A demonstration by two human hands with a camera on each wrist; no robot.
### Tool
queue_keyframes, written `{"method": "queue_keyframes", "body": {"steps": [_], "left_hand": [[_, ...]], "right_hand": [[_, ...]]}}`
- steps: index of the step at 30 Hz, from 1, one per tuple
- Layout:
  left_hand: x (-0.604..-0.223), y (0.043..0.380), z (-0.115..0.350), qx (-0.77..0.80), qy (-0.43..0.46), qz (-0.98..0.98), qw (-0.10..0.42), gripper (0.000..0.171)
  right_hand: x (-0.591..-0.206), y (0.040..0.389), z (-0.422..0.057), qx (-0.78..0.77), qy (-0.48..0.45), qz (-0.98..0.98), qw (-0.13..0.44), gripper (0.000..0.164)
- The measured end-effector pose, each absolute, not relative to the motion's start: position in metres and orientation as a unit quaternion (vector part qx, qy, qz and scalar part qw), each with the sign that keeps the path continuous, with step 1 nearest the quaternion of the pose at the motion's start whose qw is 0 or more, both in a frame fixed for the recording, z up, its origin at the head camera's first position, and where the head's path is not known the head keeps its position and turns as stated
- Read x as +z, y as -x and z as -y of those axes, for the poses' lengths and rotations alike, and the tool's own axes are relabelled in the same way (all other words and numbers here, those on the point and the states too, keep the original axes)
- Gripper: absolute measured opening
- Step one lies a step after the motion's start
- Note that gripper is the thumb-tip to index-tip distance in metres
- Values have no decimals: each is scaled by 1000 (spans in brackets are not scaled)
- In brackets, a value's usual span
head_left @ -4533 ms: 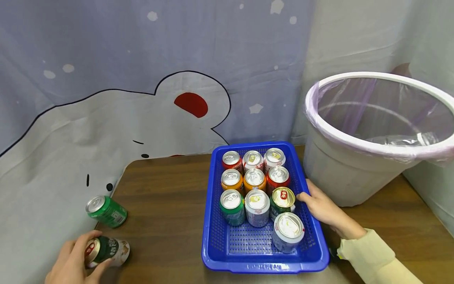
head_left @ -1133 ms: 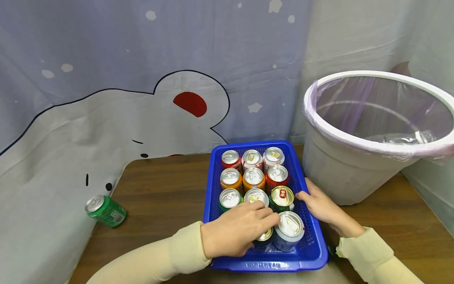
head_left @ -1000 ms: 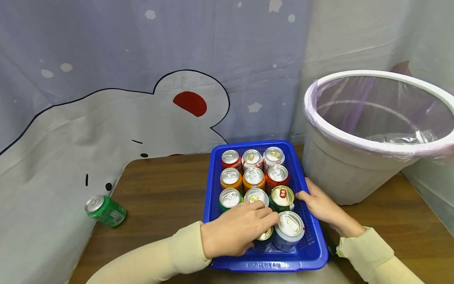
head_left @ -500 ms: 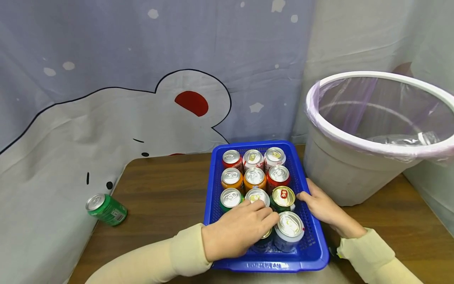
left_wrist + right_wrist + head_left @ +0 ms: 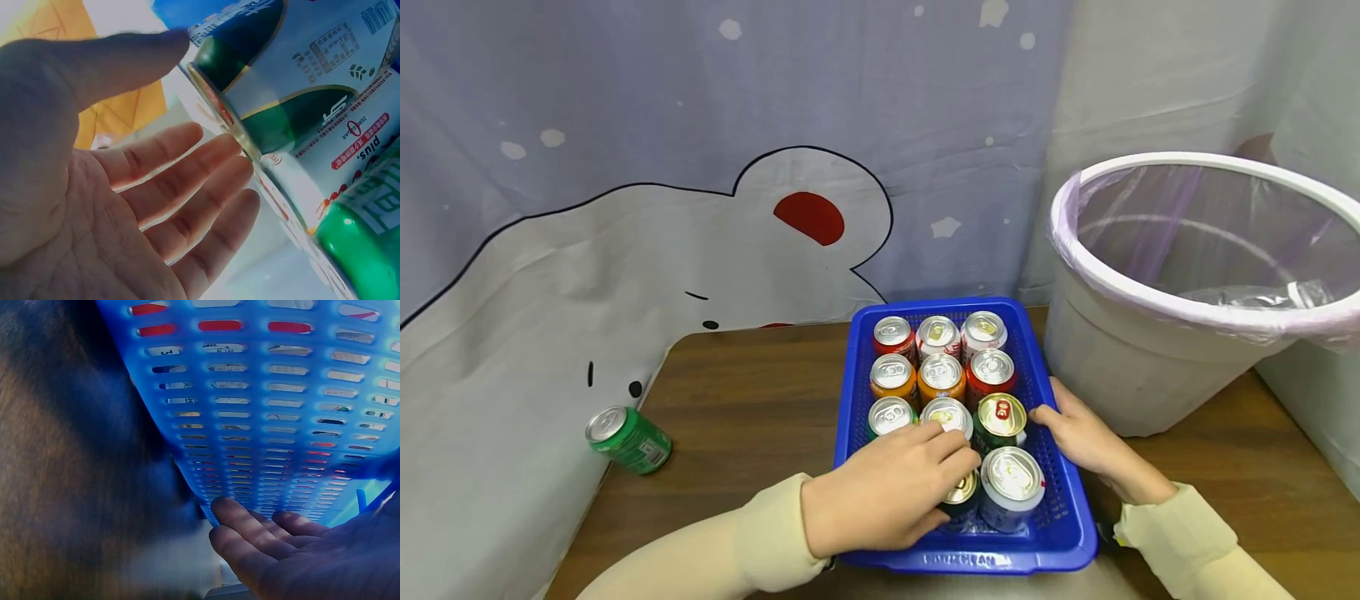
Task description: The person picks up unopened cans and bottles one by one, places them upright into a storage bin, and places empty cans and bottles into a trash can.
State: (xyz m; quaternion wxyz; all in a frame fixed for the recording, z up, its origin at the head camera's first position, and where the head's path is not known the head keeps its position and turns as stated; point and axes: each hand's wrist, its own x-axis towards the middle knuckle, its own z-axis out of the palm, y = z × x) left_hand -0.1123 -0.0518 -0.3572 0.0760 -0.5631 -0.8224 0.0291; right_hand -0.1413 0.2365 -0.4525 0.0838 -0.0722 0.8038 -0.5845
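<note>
My left hand (image 5: 891, 487) is over the front of a blue plastic basket (image 5: 966, 563), beside a dark green can with a gold lid (image 5: 962, 493). In the left wrist view its fingers are loosely straight, with the fingertips right at that can's rim and the thumb along its side. The can stands upright to the left of a silver-white can (image 5: 1011, 493). My right hand (image 5: 1084, 435) holds the basket's right rim, thumb over the top; in the right wrist view its fingers (image 5: 240, 550) reach along the slotted outer wall. Part of the basket's front left corner is hidden behind my left hand.
Several upright cans fill rows farther back in the basket, including an orange one (image 5: 942, 379). A green can (image 5: 630, 442) lies at the table's left edge. A large white bin (image 5: 1120, 367) with a purple-tinted liner stands at right. A printed curtain (image 5: 625, 100) hangs behind.
My left hand took the dark green can from the table's left side into the basket's front row. Since half a second ago it has eased left, off the can. The right hand stays on the rim.
</note>
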Motion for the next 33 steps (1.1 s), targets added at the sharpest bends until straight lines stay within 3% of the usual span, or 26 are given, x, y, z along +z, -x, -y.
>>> {"method": "queue_keyframes", "body": {"steps": [7, 22, 33], "left_hand": [[-354, 112, 69, -25, 535, 841, 82, 50], [-359, 123, 130, -89, 353, 927, 94, 94], [-381, 137, 192, -100, 185, 972, 107, 94]], "right_hand": [[-452, 141, -237, -581, 64, -807, 85, 49], [-453, 141, -237, -581, 59, -807, 89, 50], [-454, 142, -238, -580, 61, -807, 91, 51]]}}
